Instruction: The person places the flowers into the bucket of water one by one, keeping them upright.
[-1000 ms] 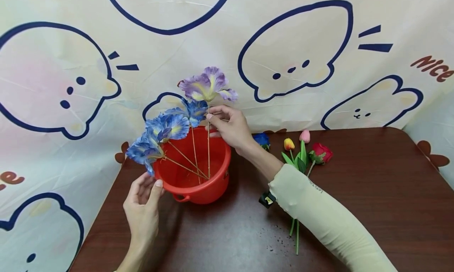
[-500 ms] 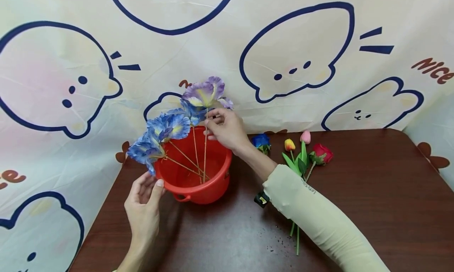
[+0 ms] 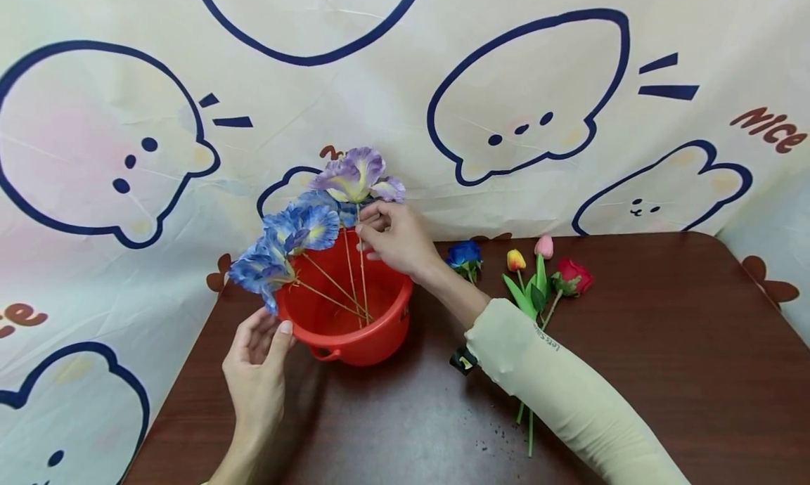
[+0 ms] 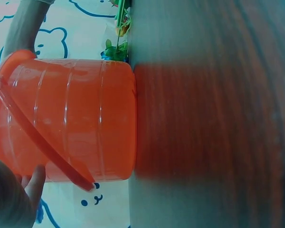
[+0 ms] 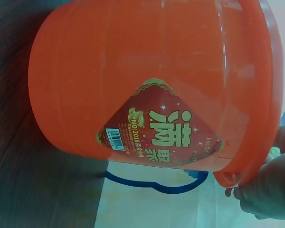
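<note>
A red plastic bucket stands on the table with several long-stemmed artificial flowers in it. Blue iris-like flowers lean over its left side. My right hand pinches the stem of a purple artificial flower just under the bloom; the stem reaches down into the bucket. At the bucket's left rim, my left hand holds on, thumb along the edge. The left wrist view shows the bucket's side and its lowered handle. A diamond-shaped label shows in the right wrist view.
Right of the bucket lie a blue rose, a yellow-orange tulip, a pink tulip and a red rose. A small black object is by the right sleeve. Dark crumbs lie near the front. A patterned cloth hangs behind.
My right hand has moved left and down with the purple flower, bringing the bloom lower and closer to the blue ones. My left hand stays on the bucket rim.
</note>
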`<state>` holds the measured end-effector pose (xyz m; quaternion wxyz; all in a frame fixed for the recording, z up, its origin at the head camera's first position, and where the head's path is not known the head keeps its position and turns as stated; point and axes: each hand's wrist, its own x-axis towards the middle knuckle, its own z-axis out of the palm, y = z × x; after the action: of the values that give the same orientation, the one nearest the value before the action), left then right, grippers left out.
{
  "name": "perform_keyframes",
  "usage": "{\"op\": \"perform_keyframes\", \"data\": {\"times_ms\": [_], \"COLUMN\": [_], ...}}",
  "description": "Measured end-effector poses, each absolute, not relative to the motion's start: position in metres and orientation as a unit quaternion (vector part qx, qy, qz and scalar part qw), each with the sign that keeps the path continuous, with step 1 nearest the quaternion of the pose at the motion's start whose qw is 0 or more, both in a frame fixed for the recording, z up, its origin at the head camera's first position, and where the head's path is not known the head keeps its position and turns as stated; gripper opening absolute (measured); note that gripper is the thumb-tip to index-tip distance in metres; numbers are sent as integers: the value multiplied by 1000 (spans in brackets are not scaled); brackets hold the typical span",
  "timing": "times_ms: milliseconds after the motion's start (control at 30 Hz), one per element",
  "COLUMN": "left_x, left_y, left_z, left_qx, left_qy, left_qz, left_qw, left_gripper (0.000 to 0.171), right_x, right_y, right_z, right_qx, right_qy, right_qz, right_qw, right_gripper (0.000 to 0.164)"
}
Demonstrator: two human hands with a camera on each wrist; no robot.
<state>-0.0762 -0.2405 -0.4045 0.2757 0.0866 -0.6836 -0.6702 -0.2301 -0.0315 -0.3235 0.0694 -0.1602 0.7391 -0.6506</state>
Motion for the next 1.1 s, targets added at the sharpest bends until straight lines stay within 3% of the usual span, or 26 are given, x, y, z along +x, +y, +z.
{"op": "perform_keyframes", "data": {"times_ms": [733, 1100], "left_x": [-77, -75], "left_y": [-241, -239], "left_z": [-404, -402], "left_qx": [87, 90], "left_qy": [-677, -677], "left_qz": [-678, -679], "left_qw": [273, 270], "left_gripper": [40, 38], "right_x": [-240, -233], "right_y": [-62, -67], "right_z": [-322, -324], "right_qx": [-227, -200], "right_qy": [751, 790], "right_qz": [-589, -551], "right_qw": [193, 182], "right_gripper": [25, 22]}}
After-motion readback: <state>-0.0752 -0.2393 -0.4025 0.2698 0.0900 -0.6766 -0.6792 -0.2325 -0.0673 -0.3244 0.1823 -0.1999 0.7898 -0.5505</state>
